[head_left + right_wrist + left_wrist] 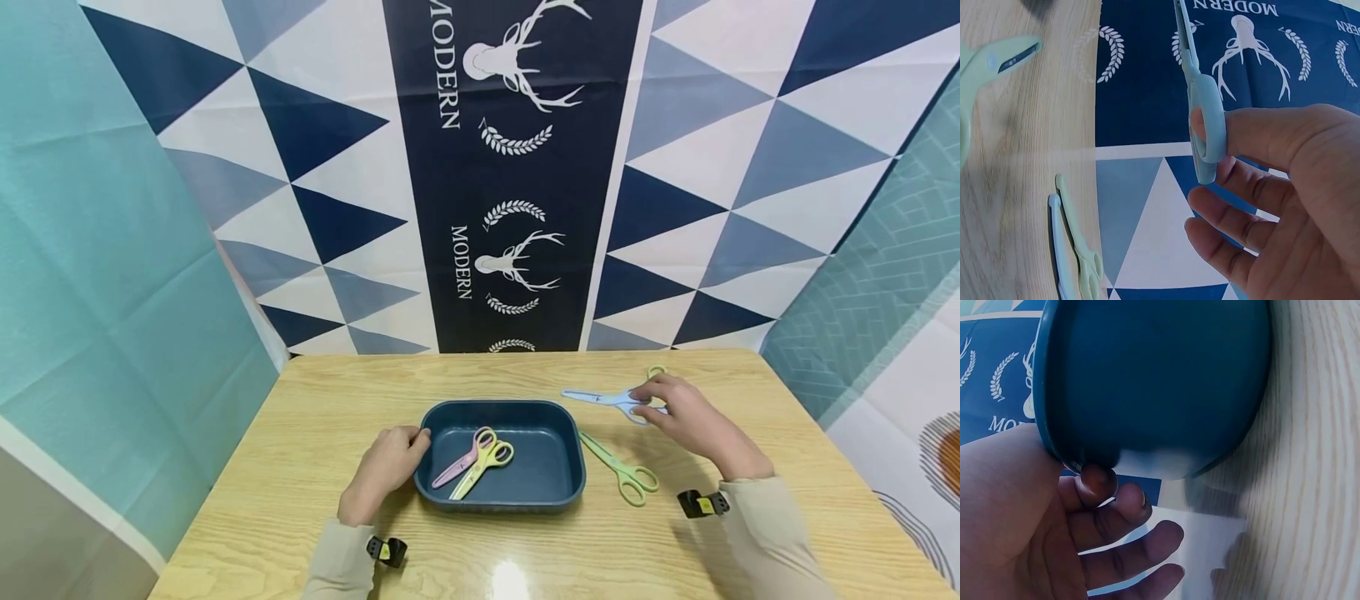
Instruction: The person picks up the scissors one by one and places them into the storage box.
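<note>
Pale blue scissors [600,398] are pinched by their handle loops in my right hand [686,417], blades pointing left. The right wrist view shows the same scissors [1207,119] raised off the table, thumb through or behind a loop. My left hand [387,462] grips the left rim of a dark blue tray [547,467]; the left wrist view has its fingers [1129,506] at the tray's end. Inside the tray, pink scissors [455,468] lie partly under yellow scissors [472,477]. Green scissors [618,468] rest on the table just right of the tray.
Beyond my right hand lie another green pair of scissors [1075,231] and a blue one [1059,250], mostly hidden in the head view. The wooden table [360,383] ends at a patterned cloth [517,208] behind, with cloths at both sides.
</note>
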Motion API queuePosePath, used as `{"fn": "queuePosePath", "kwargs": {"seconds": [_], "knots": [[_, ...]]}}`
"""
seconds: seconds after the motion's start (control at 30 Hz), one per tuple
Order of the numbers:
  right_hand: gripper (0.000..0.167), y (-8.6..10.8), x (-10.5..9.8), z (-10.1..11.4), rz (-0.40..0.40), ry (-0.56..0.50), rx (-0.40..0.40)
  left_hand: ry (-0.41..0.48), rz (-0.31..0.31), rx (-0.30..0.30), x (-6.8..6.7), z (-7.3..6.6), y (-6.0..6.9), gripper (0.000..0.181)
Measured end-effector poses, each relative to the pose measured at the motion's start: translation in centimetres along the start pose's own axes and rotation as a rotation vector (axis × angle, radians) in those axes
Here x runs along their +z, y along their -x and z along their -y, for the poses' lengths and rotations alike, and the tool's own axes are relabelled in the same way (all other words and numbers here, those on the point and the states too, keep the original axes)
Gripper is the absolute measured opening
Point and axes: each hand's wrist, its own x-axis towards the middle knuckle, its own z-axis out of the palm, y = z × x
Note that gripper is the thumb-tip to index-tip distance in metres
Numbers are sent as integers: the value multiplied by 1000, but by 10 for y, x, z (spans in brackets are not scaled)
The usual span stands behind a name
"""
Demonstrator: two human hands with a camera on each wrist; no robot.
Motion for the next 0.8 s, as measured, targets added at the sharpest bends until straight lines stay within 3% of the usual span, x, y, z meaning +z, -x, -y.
{"fn": "queuePosePath", "kwargs": {"seconds": [0.8], "knots": [[18,-13,6,17,3,-14,-13,7,1,-7,2,1,1,40]]}}
